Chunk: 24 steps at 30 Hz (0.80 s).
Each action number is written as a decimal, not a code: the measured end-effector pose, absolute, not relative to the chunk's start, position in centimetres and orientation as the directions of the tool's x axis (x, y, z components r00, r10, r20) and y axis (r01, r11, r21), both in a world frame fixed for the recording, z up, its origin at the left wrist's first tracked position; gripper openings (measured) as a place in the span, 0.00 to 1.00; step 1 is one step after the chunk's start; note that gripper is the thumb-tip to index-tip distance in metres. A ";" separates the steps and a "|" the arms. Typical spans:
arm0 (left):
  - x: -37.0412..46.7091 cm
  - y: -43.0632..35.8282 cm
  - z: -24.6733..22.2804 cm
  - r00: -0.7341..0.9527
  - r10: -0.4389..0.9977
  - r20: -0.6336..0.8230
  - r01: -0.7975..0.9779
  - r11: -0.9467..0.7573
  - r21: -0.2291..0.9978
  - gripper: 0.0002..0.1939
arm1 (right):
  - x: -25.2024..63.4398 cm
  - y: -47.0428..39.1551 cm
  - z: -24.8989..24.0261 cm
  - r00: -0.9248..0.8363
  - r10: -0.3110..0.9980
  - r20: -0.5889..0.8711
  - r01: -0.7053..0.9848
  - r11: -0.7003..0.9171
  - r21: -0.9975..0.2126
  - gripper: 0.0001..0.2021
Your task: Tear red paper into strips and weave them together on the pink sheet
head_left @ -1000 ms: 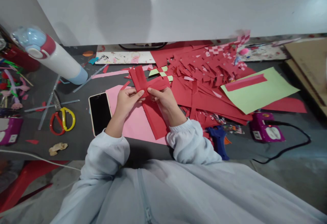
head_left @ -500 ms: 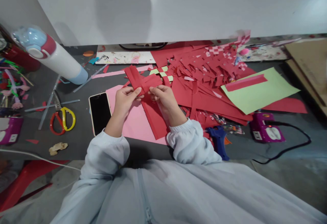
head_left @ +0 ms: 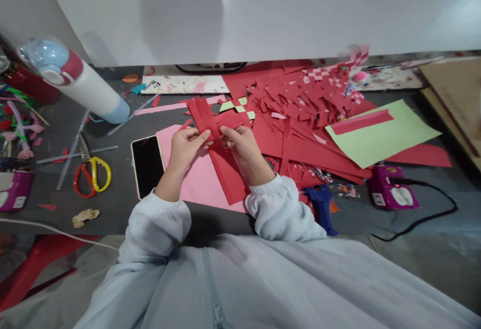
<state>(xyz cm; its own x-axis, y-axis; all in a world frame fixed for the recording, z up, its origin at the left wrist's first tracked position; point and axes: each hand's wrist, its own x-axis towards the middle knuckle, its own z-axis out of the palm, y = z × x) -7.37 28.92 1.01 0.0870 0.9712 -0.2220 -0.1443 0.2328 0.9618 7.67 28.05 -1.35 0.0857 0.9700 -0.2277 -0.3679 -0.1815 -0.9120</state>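
Note:
Folded, crossed red paper strips (head_left: pixel 203 113) are held up between both hands near the middle of the table. My left hand (head_left: pixel 188 148) pinches their left lower edge between thumb and fingers. On the right side, my right hand (head_left: pixel 240 143) pinches the same strips, its thumb near the crossing. Below the hands lie a pink sheet (head_left: pixel 199 181) and a longer red paper piece (head_left: pixel 228 179). A small green and red woven piece (head_left: pixel 239 104) sits just behind the strips.
Left of the hands are a phone (head_left: pixel 148 166), scissors (head_left: pixel 92 174) and a bottle (head_left: pixel 90 86). To the right lie red scraps (head_left: pixel 296 98), a green sheet (head_left: pixel 383 136), a blue glue gun (head_left: pixel 322 209) and a purple box (head_left: pixel 393 189) with a black cable.
The crossed red strips have shifted and turned slightly to the right, with their right part tilted differently. Both hands have moved a little and keep their pinch.

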 end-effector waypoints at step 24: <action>-7.5 28.9 -0.3 0.060 0.991 -0.118 0.029 0.116 0.993 0.11 | 7.4 27.8 -1.1 0.032 0.977 -0.210 -0.275 -0.194 -0.942 0.21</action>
<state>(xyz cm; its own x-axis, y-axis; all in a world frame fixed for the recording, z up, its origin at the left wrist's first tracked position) -7.50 28.88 -0.30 0.0599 0.9912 -0.1177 0.0289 0.1161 0.9928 7.37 27.82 -1.13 0.0320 0.9771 -0.2102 -0.2749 -0.1936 -0.9418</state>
